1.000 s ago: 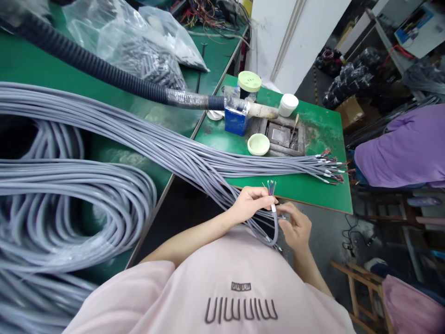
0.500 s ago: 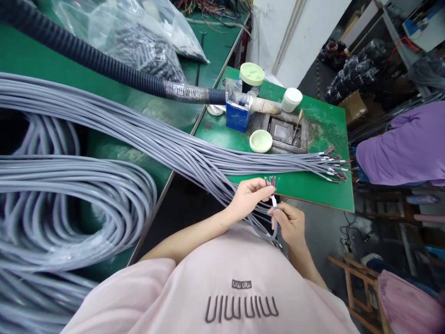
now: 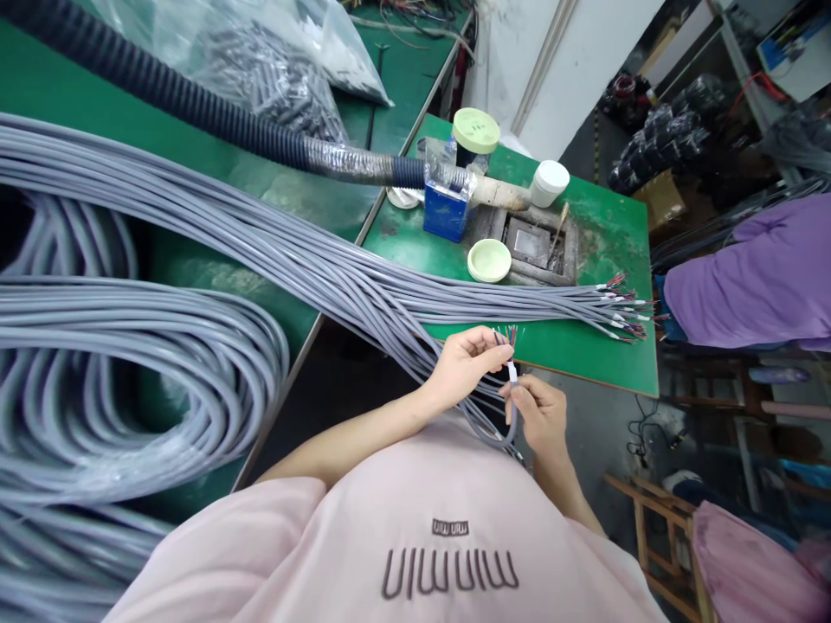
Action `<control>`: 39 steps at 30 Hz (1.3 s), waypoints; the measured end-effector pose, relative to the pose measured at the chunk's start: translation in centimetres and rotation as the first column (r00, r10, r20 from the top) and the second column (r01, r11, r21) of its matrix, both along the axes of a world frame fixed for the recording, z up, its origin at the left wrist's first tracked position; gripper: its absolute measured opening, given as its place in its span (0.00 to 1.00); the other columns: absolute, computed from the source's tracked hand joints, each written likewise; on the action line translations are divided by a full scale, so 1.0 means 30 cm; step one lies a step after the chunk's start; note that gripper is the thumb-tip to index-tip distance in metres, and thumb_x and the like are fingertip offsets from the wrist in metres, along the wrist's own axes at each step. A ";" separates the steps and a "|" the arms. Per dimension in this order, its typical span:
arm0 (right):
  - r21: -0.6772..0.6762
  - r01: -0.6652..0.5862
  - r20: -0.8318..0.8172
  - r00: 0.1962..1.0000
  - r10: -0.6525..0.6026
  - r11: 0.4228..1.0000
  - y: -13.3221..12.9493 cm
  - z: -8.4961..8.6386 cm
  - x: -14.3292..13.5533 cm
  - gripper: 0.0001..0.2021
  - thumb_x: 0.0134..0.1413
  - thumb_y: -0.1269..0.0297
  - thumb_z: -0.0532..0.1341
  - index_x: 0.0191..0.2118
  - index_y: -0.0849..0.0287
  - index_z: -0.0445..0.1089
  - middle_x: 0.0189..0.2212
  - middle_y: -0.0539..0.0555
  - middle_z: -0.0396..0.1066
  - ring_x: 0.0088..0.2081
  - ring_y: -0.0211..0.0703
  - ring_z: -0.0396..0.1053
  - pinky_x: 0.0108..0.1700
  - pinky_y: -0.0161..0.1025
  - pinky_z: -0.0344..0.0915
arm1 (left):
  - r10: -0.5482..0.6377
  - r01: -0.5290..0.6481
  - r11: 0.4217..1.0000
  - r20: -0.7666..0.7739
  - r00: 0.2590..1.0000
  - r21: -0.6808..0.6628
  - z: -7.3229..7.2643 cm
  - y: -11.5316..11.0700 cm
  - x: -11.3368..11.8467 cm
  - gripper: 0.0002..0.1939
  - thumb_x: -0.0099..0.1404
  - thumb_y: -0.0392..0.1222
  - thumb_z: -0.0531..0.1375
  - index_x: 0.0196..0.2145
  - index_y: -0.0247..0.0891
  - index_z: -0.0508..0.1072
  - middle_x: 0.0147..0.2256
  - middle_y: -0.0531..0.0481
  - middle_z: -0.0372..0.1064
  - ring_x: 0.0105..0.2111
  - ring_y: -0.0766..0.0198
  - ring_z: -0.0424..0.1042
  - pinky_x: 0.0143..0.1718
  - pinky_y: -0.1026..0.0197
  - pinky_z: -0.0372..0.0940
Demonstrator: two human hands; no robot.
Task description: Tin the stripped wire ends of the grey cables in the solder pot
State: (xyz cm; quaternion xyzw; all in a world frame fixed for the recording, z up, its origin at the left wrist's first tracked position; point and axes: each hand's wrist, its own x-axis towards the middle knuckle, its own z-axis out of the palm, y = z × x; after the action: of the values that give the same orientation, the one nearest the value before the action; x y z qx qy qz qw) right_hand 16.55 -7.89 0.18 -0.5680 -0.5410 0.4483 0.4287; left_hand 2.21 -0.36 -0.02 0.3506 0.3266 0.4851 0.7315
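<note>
Close to my body, both hands hold the end of one grey multi-core cable [image 3: 515, 407]. My left hand [image 3: 473, 359] pinches its thin coloured wires [image 3: 510, 336], which fan out above the fingertips. Just below, my right hand [image 3: 540, 410] is closed around the grey jacket, beside a white sleeve [image 3: 512, 372]. The cable bends down into a loop below my right hand. A thick bundle of grey cables [image 3: 363, 281] runs across the bench, its stripped wire ends [image 3: 627, 311] pointing right.
Beyond the bundle stand a metal solder pot [image 3: 531, 246], a pale green dish [image 3: 489, 260], a white jar [image 3: 549, 183] and a blue box [image 3: 445, 210] under a black hose [image 3: 214, 112]. Coiled cables [image 3: 260, 381] lie left. A person in purple [image 3: 746, 277] is at the right.
The view has shifted slightly. Both hands keep their grip on the cable end, with hardly any movement of the fingers.
</note>
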 end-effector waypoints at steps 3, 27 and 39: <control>-0.008 0.003 0.002 1.000 -0.003 1.000 0.003 -0.004 0.000 0.11 0.61 0.60 0.58 0.31 0.58 0.74 0.13 0.44 0.66 0.15 0.30 0.58 0.20 0.30 0.55 | 0.015 -0.015 1.000 0.003 1.000 -0.005 0.000 0.003 0.000 0.18 0.54 0.45 0.68 0.20 0.35 0.64 0.25 0.55 0.69 0.22 0.74 0.66 0.26 0.69 0.62; -0.017 0.024 -0.054 0.998 -0.025 1.000 0.009 -0.010 -0.004 0.11 0.61 0.60 0.59 0.31 0.58 0.74 0.14 0.45 0.67 0.16 0.31 0.60 0.22 0.31 0.57 | 0.012 -0.013 1.000 -0.051 0.999 -0.021 -0.004 0.007 0.002 0.13 0.56 0.46 0.67 0.25 0.35 0.71 0.22 0.56 0.68 0.21 0.73 0.64 0.26 0.69 0.62; -0.021 0.045 -0.057 0.997 -0.046 0.999 0.003 -0.014 -0.003 0.12 0.60 0.59 0.59 0.30 0.58 0.74 0.14 0.45 0.67 0.16 0.32 0.60 0.21 0.32 0.57 | 0.031 -0.032 0.999 -0.025 0.999 -0.030 -0.009 -0.001 0.010 0.17 0.55 0.46 0.67 0.20 0.35 0.66 0.24 0.54 0.70 0.23 0.73 0.67 0.27 0.68 0.63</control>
State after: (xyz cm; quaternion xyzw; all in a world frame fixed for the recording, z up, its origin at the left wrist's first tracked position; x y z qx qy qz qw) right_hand 16.45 -7.81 -0.25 -0.5712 -0.5108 0.4601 0.4485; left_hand 2.51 -0.38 -0.28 0.3401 0.3483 0.4871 0.7250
